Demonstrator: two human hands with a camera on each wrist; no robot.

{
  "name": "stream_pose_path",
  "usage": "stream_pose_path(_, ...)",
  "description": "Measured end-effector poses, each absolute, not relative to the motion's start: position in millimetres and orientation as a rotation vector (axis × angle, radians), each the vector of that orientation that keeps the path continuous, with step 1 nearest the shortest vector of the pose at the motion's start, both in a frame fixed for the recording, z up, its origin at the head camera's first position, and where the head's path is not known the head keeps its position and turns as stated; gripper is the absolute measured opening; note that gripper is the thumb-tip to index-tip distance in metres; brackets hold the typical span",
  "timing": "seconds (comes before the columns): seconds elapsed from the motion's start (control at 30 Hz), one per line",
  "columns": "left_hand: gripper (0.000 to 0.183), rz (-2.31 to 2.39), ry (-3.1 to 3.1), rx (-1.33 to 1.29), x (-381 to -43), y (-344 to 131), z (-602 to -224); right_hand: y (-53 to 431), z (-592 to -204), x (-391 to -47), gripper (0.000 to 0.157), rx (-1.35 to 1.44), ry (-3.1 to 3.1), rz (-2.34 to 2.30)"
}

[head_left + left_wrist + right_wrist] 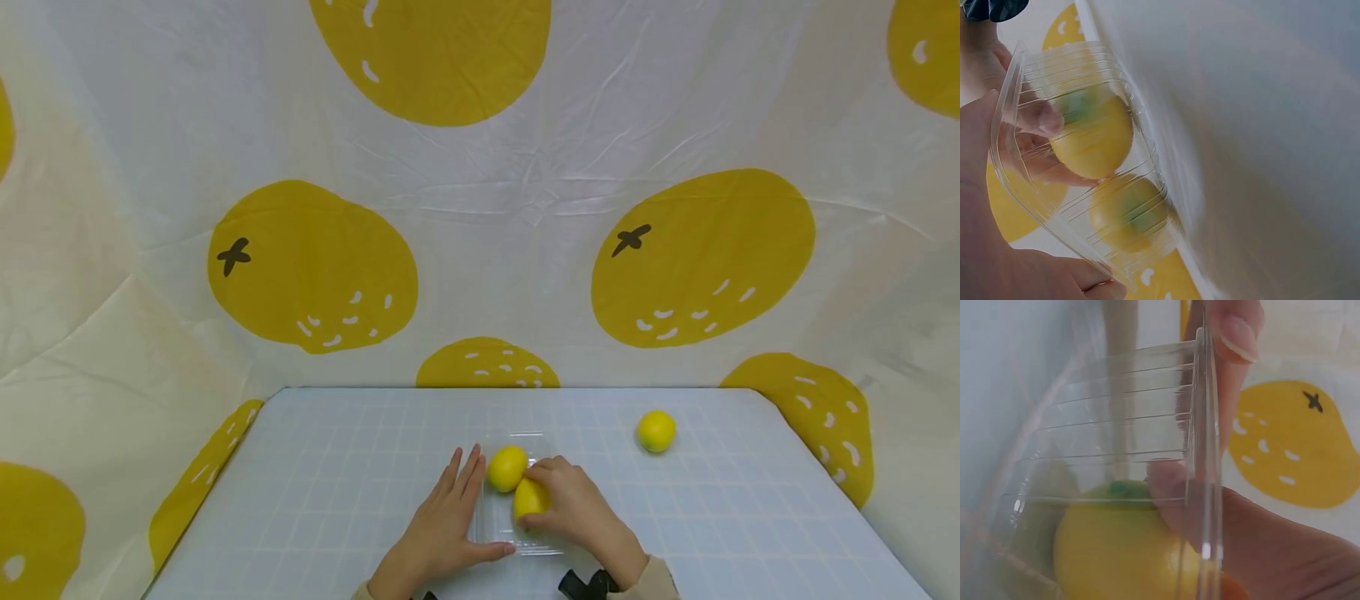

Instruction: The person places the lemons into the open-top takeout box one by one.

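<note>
A clear plastic box [497, 533] with ribbed walls stands on the table. One lemon [507, 468] lies inside it at the far side. My right hand [573, 504] grips a second lemon [532, 500] within the box, nearer to me; in the right wrist view the thumb presses on this lemon [1125, 550] beside its green end. Along the box's left side rests my left hand [446, 525], fingers straight and pointing away, thumb by the near edge. Through the ribbed wall in the left wrist view both lemons show, partly blurred.
A third lemon [656, 431] lies on the table [322, 467] at the far right, outside the box. Behind the table hangs a pale cloth [495, 250] printed with large yellow fruit. A black strap part [588, 585] shows at the right wrist.
</note>
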State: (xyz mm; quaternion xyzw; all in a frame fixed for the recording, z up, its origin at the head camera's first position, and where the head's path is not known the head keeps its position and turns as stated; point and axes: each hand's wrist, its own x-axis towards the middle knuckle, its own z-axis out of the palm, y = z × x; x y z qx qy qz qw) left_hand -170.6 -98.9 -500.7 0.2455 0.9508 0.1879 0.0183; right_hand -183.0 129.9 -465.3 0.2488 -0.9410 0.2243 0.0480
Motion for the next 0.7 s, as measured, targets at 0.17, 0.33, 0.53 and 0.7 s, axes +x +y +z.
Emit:
stream_pose_path(0.17,0.121,0.573,2.950,0.769,-170.6,-99.0,-501.1,130.7,-465.5,-183.6,0.056,0.783,-2.851,0.665)
stream_pose_path(0.33,0.120,0.589,2.943,0.768,-170.7,-99.1,-500.9,131.1,-465.4,-184.2,0.051,0.815,-2.828,0.672)
stream_pose_path(0.53,0.122,0.578,2.948,0.750,-171.3,-99.0,-503.4,132.6,-465.1,-184.9,0.037,0.847,-2.794,0.694)
stream_pose_path(0.7,0.122,0.572,2.948,0.744,-171.1,-99.1,-503.0,136.0,-462.8,-185.1,0.030,0.857,-2.751,0.717)
